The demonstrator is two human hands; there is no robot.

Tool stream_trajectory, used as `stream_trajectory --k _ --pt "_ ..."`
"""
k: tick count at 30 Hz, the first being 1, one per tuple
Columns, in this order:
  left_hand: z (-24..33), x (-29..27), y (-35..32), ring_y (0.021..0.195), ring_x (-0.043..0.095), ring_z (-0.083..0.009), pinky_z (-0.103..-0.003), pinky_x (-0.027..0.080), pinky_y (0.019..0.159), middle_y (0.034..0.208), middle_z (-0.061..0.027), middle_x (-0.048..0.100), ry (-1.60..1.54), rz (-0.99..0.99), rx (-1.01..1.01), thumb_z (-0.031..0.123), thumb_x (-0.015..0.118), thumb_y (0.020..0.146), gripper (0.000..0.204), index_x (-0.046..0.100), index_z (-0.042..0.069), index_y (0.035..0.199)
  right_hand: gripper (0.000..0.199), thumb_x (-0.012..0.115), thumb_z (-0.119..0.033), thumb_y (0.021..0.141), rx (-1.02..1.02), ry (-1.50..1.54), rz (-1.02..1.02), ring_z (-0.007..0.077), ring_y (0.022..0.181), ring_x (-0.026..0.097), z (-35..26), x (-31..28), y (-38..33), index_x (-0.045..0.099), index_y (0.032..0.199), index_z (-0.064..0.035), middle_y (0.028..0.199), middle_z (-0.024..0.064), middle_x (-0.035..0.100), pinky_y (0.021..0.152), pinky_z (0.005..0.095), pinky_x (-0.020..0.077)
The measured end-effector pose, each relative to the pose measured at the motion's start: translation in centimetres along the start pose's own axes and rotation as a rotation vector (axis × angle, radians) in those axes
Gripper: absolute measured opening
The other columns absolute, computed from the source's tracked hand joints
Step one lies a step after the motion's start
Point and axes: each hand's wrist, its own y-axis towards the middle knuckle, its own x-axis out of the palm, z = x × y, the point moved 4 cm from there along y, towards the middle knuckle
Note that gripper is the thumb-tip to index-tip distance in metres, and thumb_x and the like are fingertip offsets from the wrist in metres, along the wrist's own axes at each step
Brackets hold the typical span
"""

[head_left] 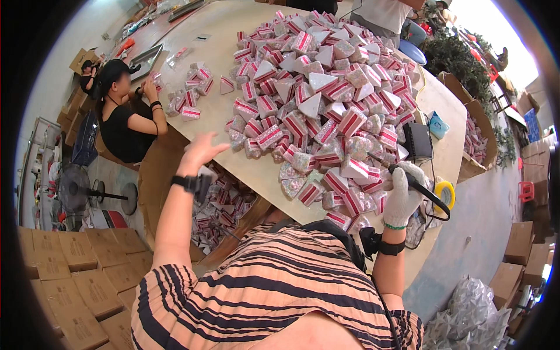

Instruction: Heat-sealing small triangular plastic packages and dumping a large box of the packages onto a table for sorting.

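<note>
On the counter [233,41] lies a big heap of red-and-white wedge boxes [326,99]. At its near edge the right hand [402,195], in a white glove, is closed around a black tool [408,178] with a cord, its tip against the heap. The left hand [201,149], bare, hangs spread wide and holding nothing above the counter's left edge, near a box of more wedges [224,207] below. A yellow tape roll [446,192] sits just right of the gloved hand. Across the counter, a person in black [125,125] handles a small pile [189,90].
</note>
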Motion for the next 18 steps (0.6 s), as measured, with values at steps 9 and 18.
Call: stream_trajectory --k 9,18 --pt "24.8 9.7 2.0 0.103 0.055 -0.0364 -0.045 0.046 0.089 0.109 -0.0214 0.056 -0.113 -0.105 0.826 0.027 0.073 0.071 0.063 0.049 0.003 0.123 0.016 0.064 -0.001 0.084 0.033 -0.008 -0.007 0.0101 0.064 0.058 0.0 -1.2 -0.8 0.058 0.099 -0.0027 0.087 0.0059 0.061 0.053 0.0221 0.0473" --pt "22.6 10.0 5.6 0.086 0.059 -0.0302 -0.038 0.052 0.076 0.097 -0.0147 0.055 -0.690 0.100 0.523 0.021 0.073 0.070 0.047 0.048 -0.001 0.103 0.016 0.064 -0.002 0.084 0.064 0.033 0.025 0.0089 0.065 0.057 -0.5 -1.8 -1.4 0.059 0.099 -0.0016 0.090 0.0067 0.061 0.054 0.0209 0.0470"
